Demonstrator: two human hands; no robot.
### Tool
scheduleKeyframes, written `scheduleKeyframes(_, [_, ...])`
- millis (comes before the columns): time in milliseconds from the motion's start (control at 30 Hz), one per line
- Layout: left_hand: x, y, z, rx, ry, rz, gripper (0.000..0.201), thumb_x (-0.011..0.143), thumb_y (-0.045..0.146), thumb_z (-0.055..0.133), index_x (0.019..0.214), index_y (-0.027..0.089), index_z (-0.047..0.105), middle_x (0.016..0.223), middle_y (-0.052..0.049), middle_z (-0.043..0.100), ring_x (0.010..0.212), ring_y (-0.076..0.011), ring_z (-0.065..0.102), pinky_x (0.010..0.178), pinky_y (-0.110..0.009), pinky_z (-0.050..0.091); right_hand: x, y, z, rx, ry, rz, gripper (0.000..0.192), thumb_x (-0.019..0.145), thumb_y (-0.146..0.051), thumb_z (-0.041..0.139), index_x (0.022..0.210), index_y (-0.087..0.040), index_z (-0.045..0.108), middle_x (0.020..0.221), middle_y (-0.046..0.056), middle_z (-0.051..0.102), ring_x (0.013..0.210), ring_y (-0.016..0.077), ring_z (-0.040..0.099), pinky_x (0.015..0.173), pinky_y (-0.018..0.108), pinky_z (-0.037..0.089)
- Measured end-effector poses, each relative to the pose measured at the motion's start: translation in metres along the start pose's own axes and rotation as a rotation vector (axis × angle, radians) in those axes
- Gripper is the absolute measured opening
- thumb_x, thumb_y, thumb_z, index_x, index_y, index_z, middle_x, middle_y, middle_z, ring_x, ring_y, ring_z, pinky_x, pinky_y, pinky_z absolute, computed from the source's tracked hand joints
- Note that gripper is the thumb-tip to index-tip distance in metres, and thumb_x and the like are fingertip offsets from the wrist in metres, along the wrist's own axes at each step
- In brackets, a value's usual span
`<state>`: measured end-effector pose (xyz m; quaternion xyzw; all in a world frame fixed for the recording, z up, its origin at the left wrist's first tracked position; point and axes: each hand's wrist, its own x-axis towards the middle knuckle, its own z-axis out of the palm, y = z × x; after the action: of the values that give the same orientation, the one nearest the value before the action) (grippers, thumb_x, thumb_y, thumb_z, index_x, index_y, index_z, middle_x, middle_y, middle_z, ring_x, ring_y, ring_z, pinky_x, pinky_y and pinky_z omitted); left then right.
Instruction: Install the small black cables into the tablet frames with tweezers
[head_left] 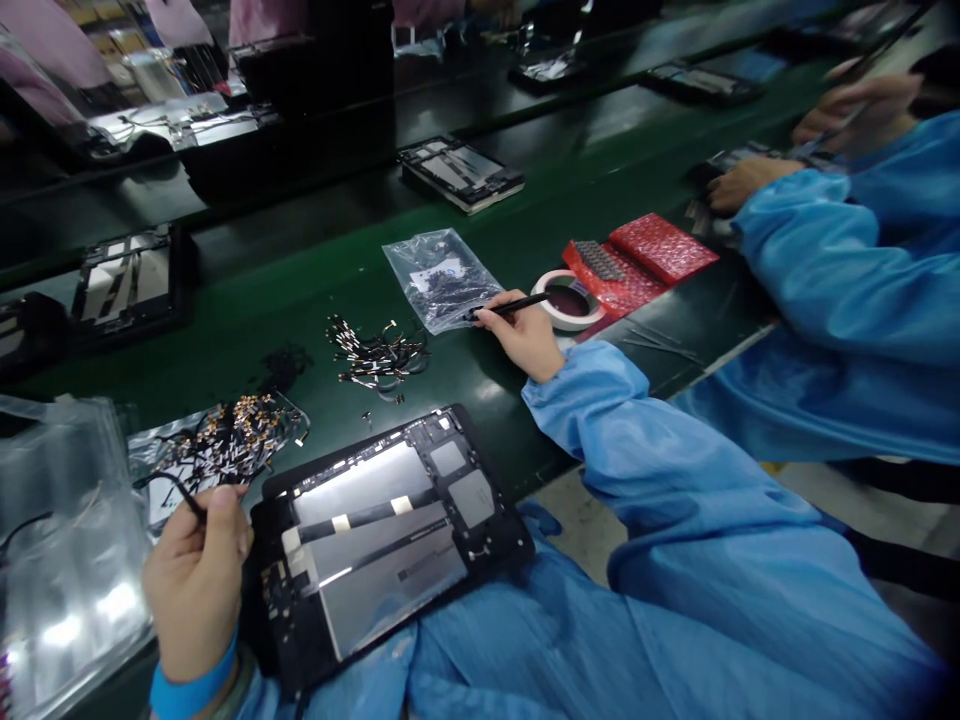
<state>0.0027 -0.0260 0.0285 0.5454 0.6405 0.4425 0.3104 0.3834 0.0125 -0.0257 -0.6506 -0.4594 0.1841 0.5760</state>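
An opened tablet housing (390, 540) lies in front of me at the table's near edge, its silver inner plates facing up. My left hand (196, 580) sits at its left edge and pinches a thin black cable piece (184, 495) beside a bag of small gold-tipped cables (225, 440). My right hand (521, 335) reaches forward over the green mat, holding a black pen-like tool (510, 306) whose tip touches a clear plastic bag of small black parts (442, 275).
A loose heap of small cables (379, 355) lies between the bags. A tape roll (568, 300) and red bubble-wrap trays (637, 260) lie to the right. A co-worker in a blue sleeve (825, 270) works at right. Other tablet housings (459, 172) lie farther back. Clear bags (60, 540) are stacked at left.
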Motion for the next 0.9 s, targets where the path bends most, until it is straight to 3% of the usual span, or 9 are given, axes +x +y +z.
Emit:
scheduleKeyframes(133, [-0.003, 0.017, 0.001, -0.404, -0.016, -0.134, 0.020, 0.076, 0.035, 0.073, 0.081, 0.017, 0.064, 0.048, 0.007, 0.044, 0.040, -0.0048, 0.032, 0.039, -0.019, 0.025, -0.015, -0.028, 0.007, 0.195, -0.053, 0.076, 0.042, 0.068, -0.058, 0.072, 0.081, -0.022, 0.053, 0.073, 0.001, 0.066, 0.070, 0.0180, 0.068, 0.068, 0.033, 0.055])
scheduleKeyframes(233, [-0.009, 0.034, 0.006, -0.531, -0.298, -0.317, 0.026, 0.075, 0.033, 0.074, 0.095, 0.019, 0.067, 0.080, -0.001, 0.068, 0.038, 0.0005, 0.024, 0.035, -0.017, 0.018, -0.042, -0.068, 0.023, 0.452, -0.285, 0.229, 0.042, 0.067, -0.052, 0.076, 0.080, -0.019, 0.054, 0.072, 0.001, 0.069, 0.063, 0.0138, 0.069, 0.058, 0.024, 0.054])
scheduleKeyframes(300, [-0.015, 0.042, 0.013, -0.525, -0.493, -0.366, 0.035, 0.073, 0.035, 0.076, 0.104, 0.020, 0.067, 0.100, -0.008, 0.069, 0.038, 0.0024, 0.023, 0.034, -0.017, 0.016, -0.061, -0.093, 0.037, 0.576, -0.479, 0.332, 0.038, 0.069, -0.047, 0.077, 0.077, -0.018, 0.055, 0.073, 0.002, 0.072, 0.060, 0.0115, 0.068, 0.055, 0.020, 0.053])
scheduleKeyframes(367, [-0.020, 0.045, 0.022, -0.497, -0.636, -0.386, 0.044, 0.072, 0.038, 0.077, 0.111, 0.021, 0.065, 0.087, -0.005, 0.067, 0.039, 0.0010, 0.025, 0.035, -0.017, 0.017, -0.076, -0.112, 0.050, 0.664, -0.627, 0.423, 0.036, 0.068, -0.044, 0.078, 0.076, -0.017, 0.056, 0.070, 0.001, 0.072, 0.057, 0.0104, 0.068, 0.054, 0.018, 0.053])
scheduleKeyframes(433, [-0.023, 0.045, 0.029, -0.474, -0.729, -0.398, 0.050, 0.073, 0.041, 0.076, 0.116, 0.020, 0.063, 0.060, 0.004, 0.053, 0.039, -0.0011, 0.024, 0.036, -0.016, 0.016, -0.085, -0.121, 0.061, 0.717, -0.711, 0.488, 0.036, 0.066, -0.042, 0.081, 0.075, -0.017, 0.056, 0.064, -0.001, 0.070, 0.055, 0.0101, 0.068, 0.053, 0.017, 0.053])
scheduleKeyframes(533, [-0.027, 0.041, 0.031, -0.445, -0.754, -0.370, 0.043, 0.076, 0.043, 0.072, 0.110, 0.018, 0.064, 0.049, 0.010, 0.032, 0.041, -0.0025, 0.021, 0.038, -0.016, 0.015, -0.091, -0.125, 0.071, 0.772, -0.723, 0.552, 0.036, 0.064, -0.040, 0.082, 0.073, -0.017, 0.057, 0.059, -0.002, 0.069, 0.053, 0.0085, 0.066, 0.052, 0.015, 0.052])
scheduleKeyframes(767, [-0.031, 0.038, 0.024, -0.413, -0.727, -0.307, 0.029, 0.080, 0.040, 0.068, 0.100, 0.020, 0.066, 0.052, 0.007, 0.040, 0.041, -0.0024, 0.021, 0.037, -0.017, 0.014, -0.093, -0.121, 0.076, 0.806, -0.739, 0.777, 0.035, 0.064, -0.041, 0.081, 0.073, -0.015, 0.059, 0.062, 0.000, 0.070, 0.049, 0.0056, 0.063, 0.049, 0.012, 0.050])
scheduleKeyframes(900, [-0.031, 0.037, 0.024, -0.382, -0.721, -0.280, 0.029, 0.080, 0.041, 0.068, 0.100, 0.020, 0.067, 0.052, 0.007, 0.041, 0.041, -0.0027, 0.023, 0.037, -0.017, 0.017, -0.093, -0.119, 0.077, 0.815, -0.801, 0.811, 0.034, 0.066, -0.043, 0.079, 0.071, -0.015, 0.060, 0.061, 0.000, 0.069, 0.049, 0.0048, 0.062, 0.050, 0.011, 0.050])
